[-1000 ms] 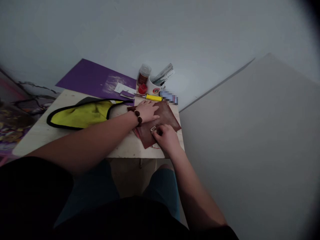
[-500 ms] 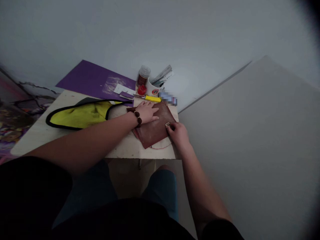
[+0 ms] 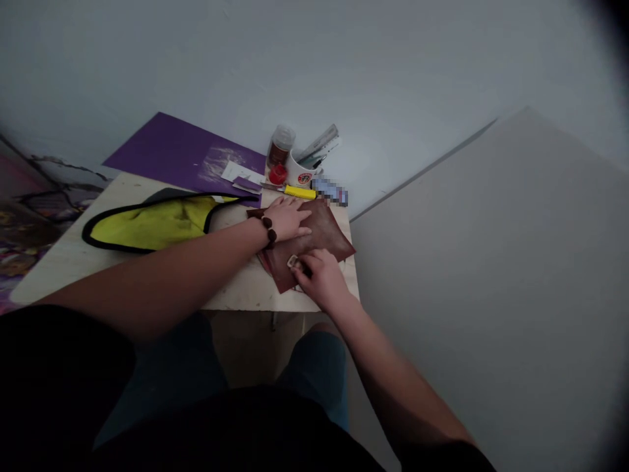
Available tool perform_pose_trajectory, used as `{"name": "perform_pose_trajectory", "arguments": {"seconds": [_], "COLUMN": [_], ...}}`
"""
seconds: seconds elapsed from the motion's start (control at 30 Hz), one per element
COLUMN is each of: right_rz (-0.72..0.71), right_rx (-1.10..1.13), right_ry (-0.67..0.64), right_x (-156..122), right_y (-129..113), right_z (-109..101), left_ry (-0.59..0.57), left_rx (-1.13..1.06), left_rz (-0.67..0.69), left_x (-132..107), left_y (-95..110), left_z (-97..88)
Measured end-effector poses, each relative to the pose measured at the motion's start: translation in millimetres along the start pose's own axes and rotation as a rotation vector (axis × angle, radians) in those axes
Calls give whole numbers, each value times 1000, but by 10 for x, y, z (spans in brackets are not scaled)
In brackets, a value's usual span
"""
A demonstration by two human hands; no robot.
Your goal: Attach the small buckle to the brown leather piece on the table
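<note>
A reddish-brown sheet (image 3: 328,231), leather-like, lies on the small wooden table, with another layer showing under its left edge. My left hand (image 3: 287,219) rests flat on the sheet's upper left part, fingers spread. Near the sheet's lower edge, my right hand (image 3: 322,278) pinches a small pale block (image 3: 293,261) with a light rim. The block appears to touch the sheet; its exact kind cannot be made out. Part of a thin reddish line on the table shows below the sheet, mostly hidden by my right hand.
Behind the sheet lie a yellow utility knife (image 3: 301,192) and a pixelated item (image 3: 330,191). A white mug (image 3: 297,174) with rulers, a clear-topped jar (image 3: 281,144) and a red lid (image 3: 278,174) stand near the wall. Left are a purple board (image 3: 171,147) and yellow black-edged cloth (image 3: 147,226).
My right hand has moved left across the sheet with the small block, from the right edge to the lower left part. My left hand stays in place on the sheet.
</note>
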State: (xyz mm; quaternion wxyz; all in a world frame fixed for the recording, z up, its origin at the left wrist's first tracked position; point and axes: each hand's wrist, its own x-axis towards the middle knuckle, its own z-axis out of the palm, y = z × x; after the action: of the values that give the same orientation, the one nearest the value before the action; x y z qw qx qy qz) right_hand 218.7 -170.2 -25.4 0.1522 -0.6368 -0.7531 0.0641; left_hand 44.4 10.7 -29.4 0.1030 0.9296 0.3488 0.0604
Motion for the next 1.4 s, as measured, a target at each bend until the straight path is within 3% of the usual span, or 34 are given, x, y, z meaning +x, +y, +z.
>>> {"name": "perform_pose_trajectory", "arguments": {"seconds": [0.2,0.3,0.33,0.5,0.63,0.67,0.83,0.97,1.0,1.17,1.3,1.33,1.4], "right_rz": [249,7,-12,282,7,-5,296,9,-7,274,-7,-12,113], "right_rx": [-42,-9,-2,-56,-2,-2,-69,-9,-3,-73,2,5,-16], "right_ry": [107,-20,-33,116,2,-4,117,-9,-8,124,-4,-2,71], "right_x": [-10,-55,-61,-27,-68,-71,-13,-18,-19,-2,-47,-49,-35], "right_y": [49,-23,-24,98,6,3,100,-22,-29,78,-5,-9,20], "right_z": [-72,-47,-50,-118,-64,-63,-116,-48,-44,-88,-32,-33,-58], "left_ry": [-9,-7,-7,-13,-5,-1,-3,0,2,-2,0,4,6], "left_rx": [-22,-16,-13,-12,-34,-35,-25,-28,-32,-30,-17,-20,-30], "left_rz": [-16,-15,-15,-14,-10,-10,-11,-10,-11,-11,-6,-2,0], "left_x": [6,9,9,5,3,4,9,12,14,21,16,15,14], "left_y": [8,7,7,14,8,6,1,-8,-10,-9,-2,-1,-2], "left_z": [-4,-3,-4,-15,-8,-5,2,9,13,18,5,3,2]}}
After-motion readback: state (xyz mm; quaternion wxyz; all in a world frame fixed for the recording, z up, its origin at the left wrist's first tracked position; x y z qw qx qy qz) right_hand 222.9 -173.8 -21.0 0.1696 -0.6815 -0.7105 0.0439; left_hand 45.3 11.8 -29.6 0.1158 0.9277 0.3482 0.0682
